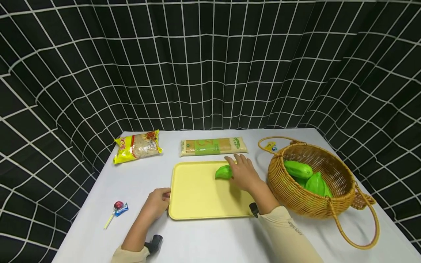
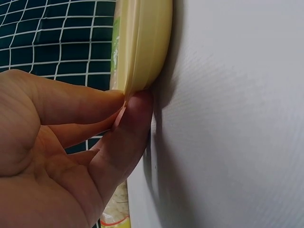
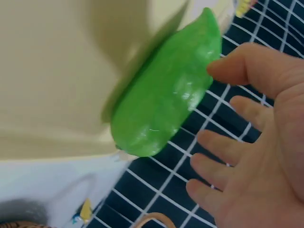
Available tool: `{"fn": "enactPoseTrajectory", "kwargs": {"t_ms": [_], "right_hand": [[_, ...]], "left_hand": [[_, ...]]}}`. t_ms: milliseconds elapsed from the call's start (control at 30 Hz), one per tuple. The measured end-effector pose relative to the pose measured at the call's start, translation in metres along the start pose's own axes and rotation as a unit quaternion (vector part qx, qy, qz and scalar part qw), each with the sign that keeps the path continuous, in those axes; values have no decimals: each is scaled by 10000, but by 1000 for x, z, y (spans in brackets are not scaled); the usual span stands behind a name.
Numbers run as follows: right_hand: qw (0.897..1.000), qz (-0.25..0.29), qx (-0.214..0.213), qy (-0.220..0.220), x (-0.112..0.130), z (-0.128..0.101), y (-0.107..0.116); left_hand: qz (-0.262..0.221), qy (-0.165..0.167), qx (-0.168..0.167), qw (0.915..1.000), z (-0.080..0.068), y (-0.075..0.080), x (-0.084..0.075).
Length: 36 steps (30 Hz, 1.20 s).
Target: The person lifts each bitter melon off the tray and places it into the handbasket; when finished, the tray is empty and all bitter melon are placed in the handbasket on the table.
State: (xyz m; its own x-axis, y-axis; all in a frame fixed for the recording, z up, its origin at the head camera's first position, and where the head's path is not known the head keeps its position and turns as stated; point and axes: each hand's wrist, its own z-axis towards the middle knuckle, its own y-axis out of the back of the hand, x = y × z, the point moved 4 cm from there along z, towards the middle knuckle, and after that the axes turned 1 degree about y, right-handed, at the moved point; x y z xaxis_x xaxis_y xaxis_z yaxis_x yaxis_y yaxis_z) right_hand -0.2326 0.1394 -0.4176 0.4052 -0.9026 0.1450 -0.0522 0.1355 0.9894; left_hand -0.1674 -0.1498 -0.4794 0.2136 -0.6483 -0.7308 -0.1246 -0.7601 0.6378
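Note:
A pale yellow tray (image 1: 197,197) lies on the white table. A smooth green fruit (image 1: 223,172) rests on the tray's far right part. My right hand (image 1: 235,164) hovers over it with fingers spread and straight. In the right wrist view the green fruit (image 3: 166,99) lies on the tray (image 3: 52,71), and one fingertip of my right hand (image 3: 223,123) just meets its side. My left hand (image 1: 166,195) is at the tray's left edge. The left wrist view shows my left hand (image 2: 124,102) pinching the tray rim (image 2: 142,42) between thumb and a finger.
A wicker basket (image 1: 296,197) with a long handle stands right of the tray and holds two green fruits (image 1: 297,168). At the back lie a yellow noodle packet (image 1: 137,146) and a pasta packet (image 1: 213,146). A lollipop (image 1: 117,206) lies front left. Black gridded curtain surrounds the table.

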Motion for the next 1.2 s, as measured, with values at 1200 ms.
{"fn": "enactPoseTrajectory", "kwargs": {"t_ms": [1200], "right_hand": [[9824, 426, -1751, -495, -4, -52, 51]], "left_hand": [[160, 72, -55, 9998, 0, -1, -3]]}}
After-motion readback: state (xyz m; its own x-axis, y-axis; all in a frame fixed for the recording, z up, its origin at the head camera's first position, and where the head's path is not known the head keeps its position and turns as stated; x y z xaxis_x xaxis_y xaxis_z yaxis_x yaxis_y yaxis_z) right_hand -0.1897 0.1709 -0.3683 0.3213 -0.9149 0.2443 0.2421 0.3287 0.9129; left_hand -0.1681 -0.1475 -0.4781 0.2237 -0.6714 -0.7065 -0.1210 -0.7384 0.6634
